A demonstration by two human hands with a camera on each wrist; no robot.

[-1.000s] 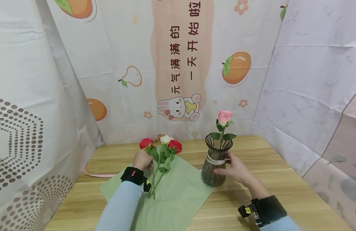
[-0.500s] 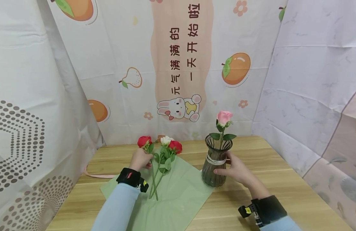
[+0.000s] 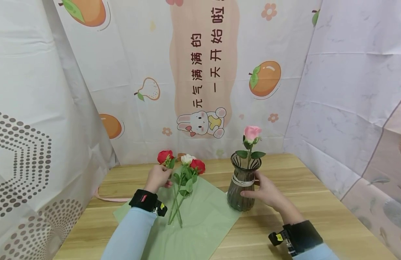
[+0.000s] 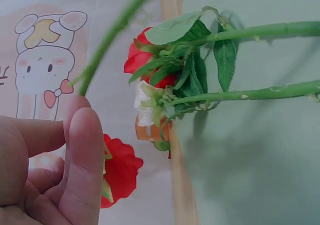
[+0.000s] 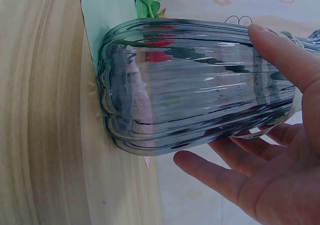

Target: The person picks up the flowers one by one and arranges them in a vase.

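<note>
My left hand [image 3: 158, 178] pinches the green stem [image 4: 119, 30] of a red rose [image 3: 165, 156] just under its bloom, partly hidden by the fingers in the left wrist view. Beside it, a white rose [image 3: 187, 159] and a second red rose [image 3: 198, 165] lie on green wrapping paper [image 3: 200, 227], their stems crossing. At the right, my right hand [image 3: 266, 189] grips a ribbed, smoky glass vase [image 3: 240, 199] around its side, thumb on one face and fingers on the other. A single pink rose [image 3: 252, 134] stands upright in the vase.
The wooden table [image 3: 304, 202] ends at a printed curtain [image 3: 135, 126] behind, with more cloth hanging at both sides. A pink ribbon [image 3: 113, 199] lies at the paper's left edge. White cord [image 3: 242, 182] circles the vase's neck.
My left hand has drawn the red rose slightly left and up, away from the other two, and its stem's lower end has swung right. The right hand and vase stay put.
</note>
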